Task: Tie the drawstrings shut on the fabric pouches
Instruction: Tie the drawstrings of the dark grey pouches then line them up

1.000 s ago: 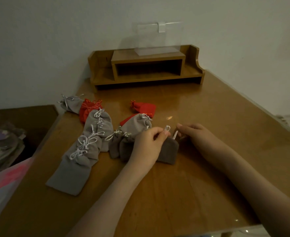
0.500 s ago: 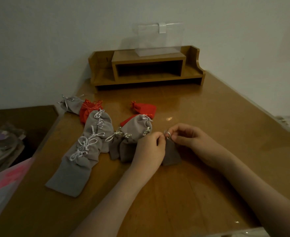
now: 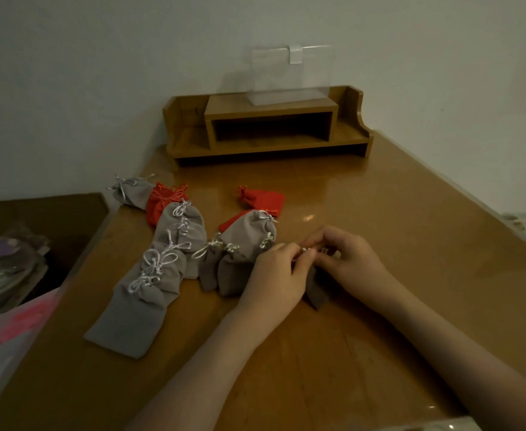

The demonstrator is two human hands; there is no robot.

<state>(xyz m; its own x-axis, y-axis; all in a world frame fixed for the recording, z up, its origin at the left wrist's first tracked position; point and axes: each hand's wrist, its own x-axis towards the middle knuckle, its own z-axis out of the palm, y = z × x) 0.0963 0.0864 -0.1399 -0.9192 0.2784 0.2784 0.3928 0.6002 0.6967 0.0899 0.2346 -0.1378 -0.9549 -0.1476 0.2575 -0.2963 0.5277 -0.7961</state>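
A dark grey pouch [image 3: 317, 292] lies on the wooden table [image 3: 379, 244] between my hands, mostly hidden by them. My left hand [image 3: 275, 276] and my right hand [image 3: 345, 259] meet over its gathered neck, each pinching the white drawstring [image 3: 307, 251]. To the left sits a cluster of grey pouches [image 3: 243, 244] with tied white cords, and further left a row of light grey pouches [image 3: 149, 281]. Two red pouches [image 3: 261, 199] [image 3: 162, 203] lie behind them.
A wooden desk shelf [image 3: 267, 129] stands at the table's back edge with a clear acrylic stand [image 3: 289, 76] on top. Left of the table are a dark surface [image 3: 38, 213], plates [image 3: 3, 275] and pink items [image 3: 22, 318]. The table's left edge runs close to the pouches.
My hands have come together from apart, drawing the cord ends in over the pouch's neck. The pouch has bunched up narrower under my hands.
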